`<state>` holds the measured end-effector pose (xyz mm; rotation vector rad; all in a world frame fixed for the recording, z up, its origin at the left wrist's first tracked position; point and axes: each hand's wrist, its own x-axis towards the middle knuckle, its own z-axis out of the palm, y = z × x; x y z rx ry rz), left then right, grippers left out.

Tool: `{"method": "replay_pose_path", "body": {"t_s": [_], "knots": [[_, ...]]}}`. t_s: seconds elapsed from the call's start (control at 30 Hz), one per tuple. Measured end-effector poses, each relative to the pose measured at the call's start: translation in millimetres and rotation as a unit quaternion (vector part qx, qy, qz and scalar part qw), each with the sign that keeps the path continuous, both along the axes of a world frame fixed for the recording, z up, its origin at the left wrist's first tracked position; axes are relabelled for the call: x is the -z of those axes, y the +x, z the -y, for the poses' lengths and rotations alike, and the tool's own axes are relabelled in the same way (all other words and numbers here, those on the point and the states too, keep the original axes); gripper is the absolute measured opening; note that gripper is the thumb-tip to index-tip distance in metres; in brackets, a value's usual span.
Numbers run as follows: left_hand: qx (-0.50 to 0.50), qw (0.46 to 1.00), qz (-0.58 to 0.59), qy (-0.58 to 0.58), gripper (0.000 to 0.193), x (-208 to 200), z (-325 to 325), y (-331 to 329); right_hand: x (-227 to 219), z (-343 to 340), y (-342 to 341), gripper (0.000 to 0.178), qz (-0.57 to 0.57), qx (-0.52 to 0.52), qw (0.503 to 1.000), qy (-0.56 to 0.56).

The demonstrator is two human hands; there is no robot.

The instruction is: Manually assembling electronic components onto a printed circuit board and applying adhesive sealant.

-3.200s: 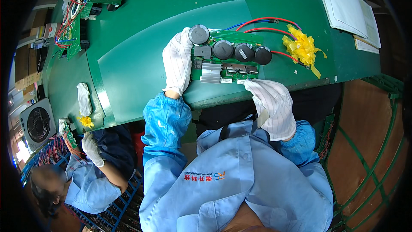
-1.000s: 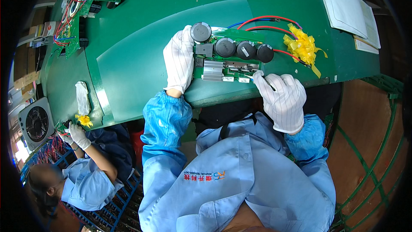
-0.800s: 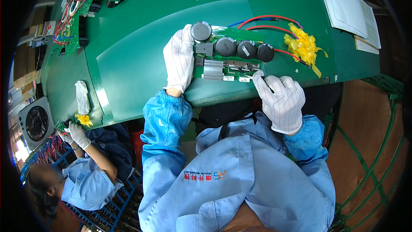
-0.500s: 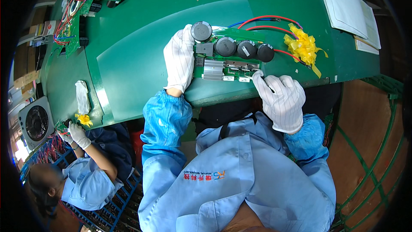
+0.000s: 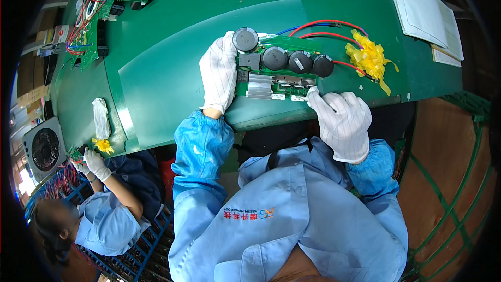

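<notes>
A green circuit board [image 5: 307, 81] lies near the front edge of the table, with large black capacitors [image 5: 274, 58], a grey finned heat sink [image 5: 259, 85] and small white blocks [image 5: 278, 96] along its near side. My left hand [image 5: 218, 73], in a white striped glove, is closed on the board's left end beside the leftmost capacitor. At the near right corner, my right hand [image 5: 342, 120], gloved too, has thumb and fingers pinched together by a white block. What sits between those fingertips is hidden. Red wires [image 5: 334, 33] and a blue wire run from the board's far side.
Yellow ribbon-like strips [image 5: 369, 57] lie at the wire ends. Papers [image 5: 417, 10] rest at the far right. More wired boards [image 5: 94, 36] occupy the far left. A co-worker [image 5: 107, 219] sits at the left near a fan [image 5: 44, 149]. A white glove [image 5: 100, 117] lies on the table.
My right fingertips have shifted slightly at the board's near right corner. The white block beside them now sits a little lower and more tilted. My left hand stays in place.
</notes>
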<state>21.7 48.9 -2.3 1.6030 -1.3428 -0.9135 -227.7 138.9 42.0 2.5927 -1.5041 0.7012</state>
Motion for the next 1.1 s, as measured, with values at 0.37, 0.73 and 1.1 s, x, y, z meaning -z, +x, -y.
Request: {"method": "replay_pose_path", "body": {"t_s": [0.37, 0.73, 1.1], "knots": [[0.026, 1.000, -0.005, -0.015, 0.035, 0, -1, 2, -6, 0, 20, 0.053, 0.237, -0.040, 0.941, 0.237], [0.044, 0.999, 0.022, -0.019, 0.034, -2, -1, 4, -6, 7, -4, 0.027, 0.141, 0.055, 0.979, 0.138], [-0.036, 0.996, -0.080, -0.034, 0.032, 1, -3, 1, -5, 1, 23, 0.056, 0.129, -0.063, 0.977, 0.157]]}}
